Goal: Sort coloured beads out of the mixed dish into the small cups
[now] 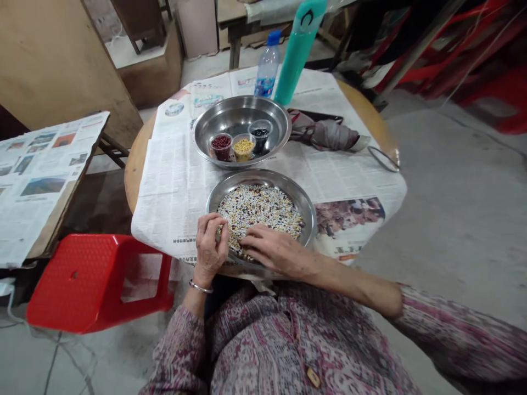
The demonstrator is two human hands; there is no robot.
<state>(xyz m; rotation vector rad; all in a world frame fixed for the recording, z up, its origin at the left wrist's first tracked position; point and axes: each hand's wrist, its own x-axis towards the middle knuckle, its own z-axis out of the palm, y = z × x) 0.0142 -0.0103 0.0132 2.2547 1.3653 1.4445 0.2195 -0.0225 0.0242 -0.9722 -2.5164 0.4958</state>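
Observation:
A steel basin (312, 214) in front of me holds a mix of white grains and red, yellow and black beans (263, 211). My left hand (211, 244), with a bracelet at the wrist, is at the basin's near left rim. Its fingers curl toward the thumb; what they hold, if anything, is hidden. My right hand (276, 249) reaches over the near rim, its fingers slightly apart and touching the mix. Behind, a second steel basin (200, 131) holds clear cups of red beans (221, 144), yellow beans (243, 147) and black beans (260, 133).
Newspaper (164, 186) covers the round table. At the back stand a water bottle (267, 68) and a teal bottle (297, 55). A folded umbrella (325, 131) lies at the right. A red stool (78, 280) and a newspaper-covered table (45, 181) are at the left.

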